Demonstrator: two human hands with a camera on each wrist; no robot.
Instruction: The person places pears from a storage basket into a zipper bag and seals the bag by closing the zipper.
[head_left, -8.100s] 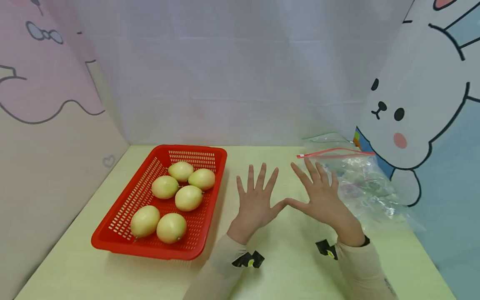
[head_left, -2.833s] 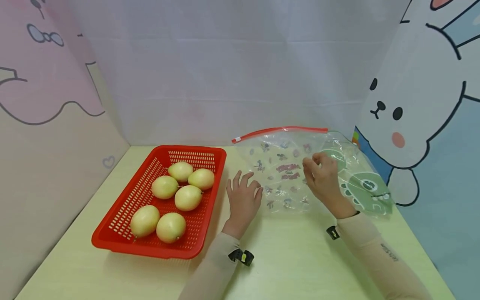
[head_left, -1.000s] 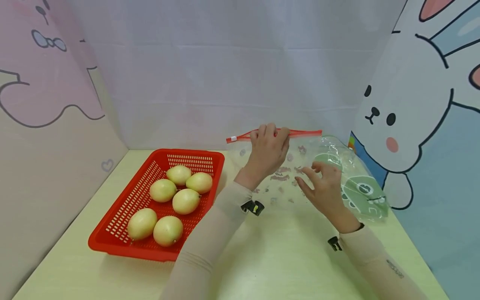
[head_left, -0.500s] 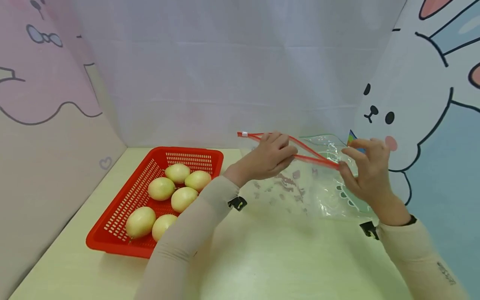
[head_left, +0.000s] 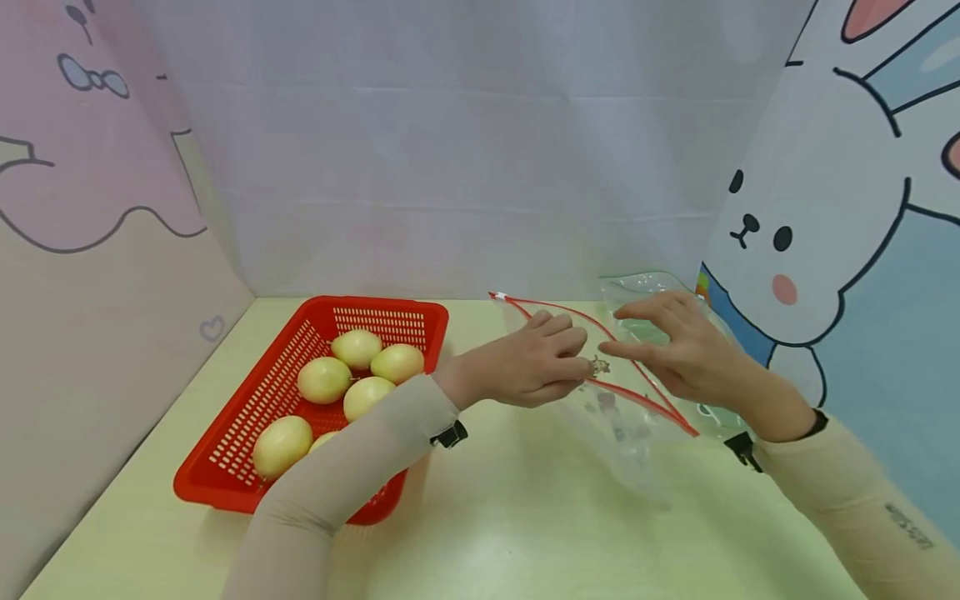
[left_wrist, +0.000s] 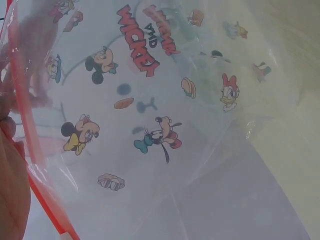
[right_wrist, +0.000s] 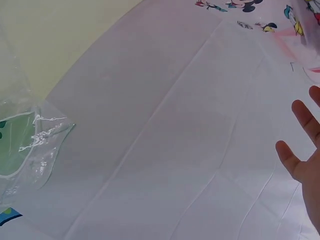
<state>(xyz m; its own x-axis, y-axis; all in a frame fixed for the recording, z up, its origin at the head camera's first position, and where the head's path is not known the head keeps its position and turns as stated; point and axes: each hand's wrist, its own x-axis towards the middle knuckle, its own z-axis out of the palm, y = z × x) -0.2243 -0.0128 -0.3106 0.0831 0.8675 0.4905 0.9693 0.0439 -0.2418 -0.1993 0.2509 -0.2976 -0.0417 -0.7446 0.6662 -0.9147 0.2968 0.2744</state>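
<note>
In the head view, my left hand (head_left: 519,364) grips the near rim of a clear zip bag (head_left: 626,433) with a red zipper. The bag's mouth gapes, and its body hangs toward the front of the table. Printed cartoon figures cover the bag (left_wrist: 160,140) in the left wrist view, where part of my left hand (left_wrist: 12,185) shows at the left edge. My right hand (head_left: 693,354) is held at the right of the mouth, thumb and forefinger extended and apart. In the right wrist view my right hand (right_wrist: 310,170) has its fingers spread, holding nothing.
A red plastic basket (head_left: 217,454) with several pale yellow-green oval fruits (head_left: 324,380) stands left, partly behind my left forearm. Another clear bag (head_left: 637,287) with a green print lies behind my right hand. A white cloth wall (head_left: 450,167) closes the back.
My hands have drawn the red-zipper bag off the tabletop and toward me, and its mouth has widened. My right hand first moved right, then back left over the mouth.
</note>
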